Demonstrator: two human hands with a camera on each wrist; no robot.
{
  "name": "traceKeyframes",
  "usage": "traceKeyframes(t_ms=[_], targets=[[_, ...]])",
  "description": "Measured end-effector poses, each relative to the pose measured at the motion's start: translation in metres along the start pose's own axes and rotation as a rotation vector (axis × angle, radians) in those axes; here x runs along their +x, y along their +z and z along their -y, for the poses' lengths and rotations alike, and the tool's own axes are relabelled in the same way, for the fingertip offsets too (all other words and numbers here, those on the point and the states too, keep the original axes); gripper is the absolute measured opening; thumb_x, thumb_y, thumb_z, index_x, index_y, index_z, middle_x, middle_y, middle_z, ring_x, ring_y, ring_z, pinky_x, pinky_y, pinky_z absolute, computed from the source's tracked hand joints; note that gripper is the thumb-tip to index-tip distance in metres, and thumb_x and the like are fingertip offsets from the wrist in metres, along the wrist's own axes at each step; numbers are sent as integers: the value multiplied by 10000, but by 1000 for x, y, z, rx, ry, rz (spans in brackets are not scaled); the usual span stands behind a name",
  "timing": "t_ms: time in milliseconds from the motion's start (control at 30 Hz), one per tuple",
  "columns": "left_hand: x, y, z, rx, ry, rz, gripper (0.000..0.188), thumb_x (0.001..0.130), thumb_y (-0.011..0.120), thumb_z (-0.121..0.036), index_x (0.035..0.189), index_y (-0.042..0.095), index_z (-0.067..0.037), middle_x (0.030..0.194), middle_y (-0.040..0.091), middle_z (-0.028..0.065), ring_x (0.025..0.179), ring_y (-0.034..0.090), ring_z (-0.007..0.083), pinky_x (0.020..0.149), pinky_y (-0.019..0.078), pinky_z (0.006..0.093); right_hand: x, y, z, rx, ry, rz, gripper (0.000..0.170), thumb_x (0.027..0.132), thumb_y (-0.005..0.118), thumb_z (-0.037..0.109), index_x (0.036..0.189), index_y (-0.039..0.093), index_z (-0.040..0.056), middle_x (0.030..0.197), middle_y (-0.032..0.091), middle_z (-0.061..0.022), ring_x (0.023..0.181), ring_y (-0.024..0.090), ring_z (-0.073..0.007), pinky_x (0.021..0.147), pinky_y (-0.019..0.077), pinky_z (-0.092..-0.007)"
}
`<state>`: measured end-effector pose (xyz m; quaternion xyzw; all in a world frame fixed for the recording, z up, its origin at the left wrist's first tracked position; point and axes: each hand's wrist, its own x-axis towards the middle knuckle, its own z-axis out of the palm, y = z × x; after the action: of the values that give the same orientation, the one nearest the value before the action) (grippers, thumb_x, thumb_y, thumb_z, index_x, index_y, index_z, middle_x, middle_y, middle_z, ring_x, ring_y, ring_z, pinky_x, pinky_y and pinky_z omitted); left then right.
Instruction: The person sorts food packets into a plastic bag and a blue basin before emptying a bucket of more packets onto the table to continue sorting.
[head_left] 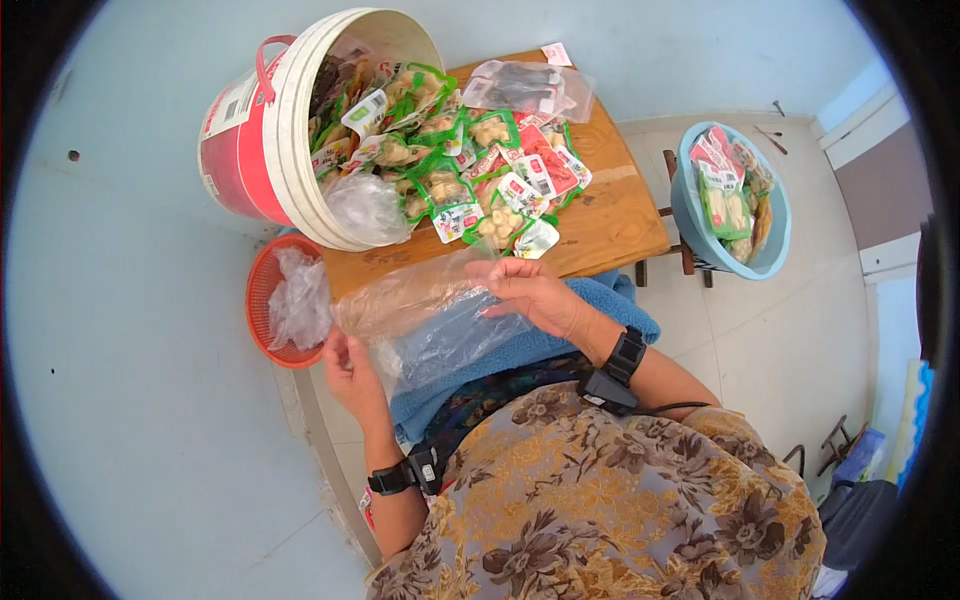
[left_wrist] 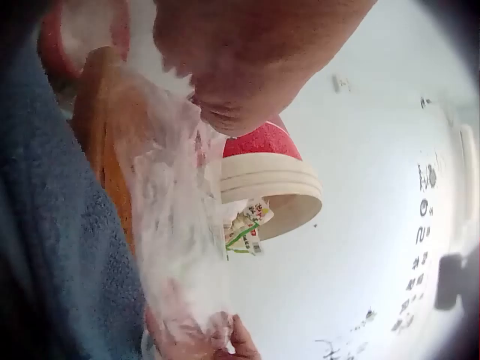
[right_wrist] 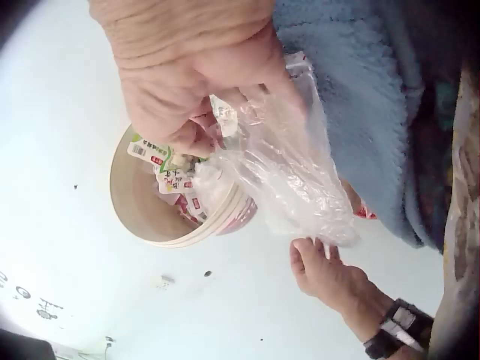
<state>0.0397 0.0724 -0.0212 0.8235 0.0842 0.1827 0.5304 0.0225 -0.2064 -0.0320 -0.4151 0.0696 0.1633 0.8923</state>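
A clear plastic bag (head_left: 425, 310) stretches between both hands over the lap, below the table's near edge. My left hand (head_left: 350, 372) pinches its left end. At the other end, my right hand (head_left: 535, 292) grips the film between thumb and fingers. The right wrist view shows the bag (right_wrist: 292, 172) crumpled and see-through, with nothing visible inside. Just beyond the right hand, small green-edged snack packets (head_left: 500, 225) lie heaped on the wooden table (head_left: 620, 215), spilling from a tipped white and red bucket (head_left: 290, 130).
A crumpled clear bag (head_left: 368, 208) sits at the bucket's mouth. Flat plastic bags (head_left: 525, 88) lie at the table's back. On the left stands an orange basket (head_left: 262, 290) holding clear plastic; on the right, a blue basin (head_left: 780, 235) with packets. A blue towel (head_left: 610, 305) covers the lap.
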Motion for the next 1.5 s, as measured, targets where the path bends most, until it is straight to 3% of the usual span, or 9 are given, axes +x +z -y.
traceKeyframes(t_ms=[33, 133, 200, 367, 700, 833, 1167, 1400, 1500], targets=[[2, 6, -5, 215, 275, -184, 182, 911, 640, -176, 995, 635, -14, 855, 642, 47, 695, 578, 186, 633, 473, 312, 0, -2, -2, 41, 17, -14, 61, 896, 654, 182, 903, 642, 123, 1378, 506, -104, 1195, 523, -206, 902, 497, -433], [0, 6, -36, 512, 525, -119, 290, 846, 674, -121, 1102, 605, -3, 957, 630, 115, 820, 591, 273, 707, 486, 368, -3, -3, -10, 164, 52, -56, 78, 898, 652, 197, 940, 641, 132, 1355, 520, -83, 1215, 502, -201, 911, 470, -464], [-23, 19, -44, 467, 414, 240, 372, 793, 712, -114, 1134, 601, -16, 930, 605, 142, 859, 581, 298, 716, 483, 378, -5, -4, -20, 165, 66, -41, 124, 911, 632, 234, 988, 642, 137, 1349, 523, -69, 1231, 480, -197, 928, 445, -473], [-67, 65, -87, 437, 494, 503, 544, 725, 788, -192, 1182, 540, -33, 992, 591, 143, 837, 581, 301, 701, 491, 405, -14, 13, -18, 264, 99, -19, 359, 951, 546, 362, 1178, 605, 90, 1386, 486, -54, 1285, 420, -201, 955, 405, -474], [-66, 81, -54, 505, 354, 463, 566, 732, 754, -193, 1186, 473, -4, 1017, 612, 176, 917, 604, 368, 716, 508, 455, -20, 23, -24, 219, 128, 51, 614, 995, 368, 517, 1330, 544, 34, 1502, 336, -44, 1381, 303, -217, 1087, 271, -485], [-62, 79, -55, 467, 240, 480, 433, 764, 708, -161, 1113, 499, -14, 952, 624, 163, 837, 621, 350, 679, 508, 442, -20, 22, -26, 195, 140, 73, 625, 992, 367, 523, 1330, 546, 30, 1583, 158, -40, 1437, 208, -234, 1113, 228, -505], [-59, 82, -55, 478, 325, 394, 164, 802, 659, -84, 884, 524, -41, 730, 572, 122, 645, 595, 309, 550, 470, 412, -20, 21, -31, 130, 114, 77, 645, 980, 381, 542, 1331, 545, 26, 1592, 132, -50, 1436, 218, -244, 1111, 239, -521], [-54, 73, -60, 209, 210, 288, 128, 805, 613, 1, 920, 583, -46, 738, 601, 129, 596, 587, 291, 536, 472, 364, -20, 16, -28, 125, 113, -74, 551, 944, 489, 498, 1265, 592, 62, 1421, 447, -72, 1321, 367, -212, 1032, 323, -498], [-53, 69, -61, 144, 262, 227, 151, 820, 625, 7, 963, 622, -41, 652, 574, 86, 552, 545, 143, 525, 457, 295, -20, 15, -25, 66, 83, -141, 474, 933, 541, 431, 1210, 617, 53, 1293, 556, -62, 1218, 468, -182, 977, 382, -441]])
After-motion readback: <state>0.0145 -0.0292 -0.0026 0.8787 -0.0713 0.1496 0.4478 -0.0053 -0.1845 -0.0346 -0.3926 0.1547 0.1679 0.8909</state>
